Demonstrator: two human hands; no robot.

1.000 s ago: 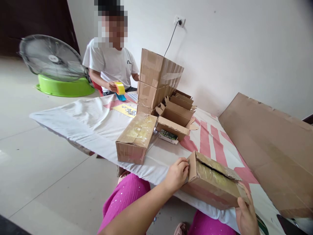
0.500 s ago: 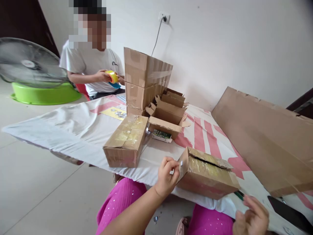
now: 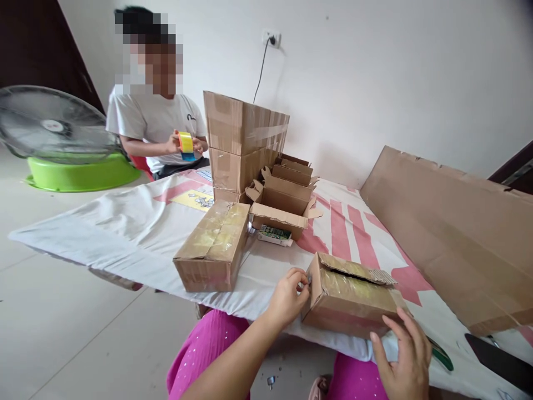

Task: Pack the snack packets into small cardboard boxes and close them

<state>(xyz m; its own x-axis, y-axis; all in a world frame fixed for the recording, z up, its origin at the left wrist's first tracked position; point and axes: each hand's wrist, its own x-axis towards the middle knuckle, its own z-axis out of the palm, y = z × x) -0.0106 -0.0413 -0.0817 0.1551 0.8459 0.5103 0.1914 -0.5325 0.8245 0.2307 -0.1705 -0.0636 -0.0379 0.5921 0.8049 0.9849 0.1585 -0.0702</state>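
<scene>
A taped cardboard box (image 3: 350,305) lies near the table's front edge, a flap along its top standing slightly raised. At its left end is my left hand (image 3: 289,297), fingers curled in a pinch against the cardboard; what is in them, if anything, is too small to make out. My right hand (image 3: 406,355) is at the box's right end, fingers spread and fingertips at its near corner. Behind that hand lies a green-handled tool (image 3: 442,355), partly hidden. Left of my left hand rests a second taped cardboard box (image 3: 212,244).
Open cardboard boxes (image 3: 278,214) stand in a row behind a small green-and-white carton (image 3: 275,235). Stacked boxes (image 3: 227,130) rise beside them. A large cardboard sheet (image 3: 449,233) leans at right, near a dark phone (image 3: 499,361). Across the table, a person (image 3: 156,128) holds yellow tape (image 3: 185,143).
My right hand has moved left and forward to the box's right end, its fingers spreading. The left hand stays at the left end. The other person's tape has turned and lowered slightly.
</scene>
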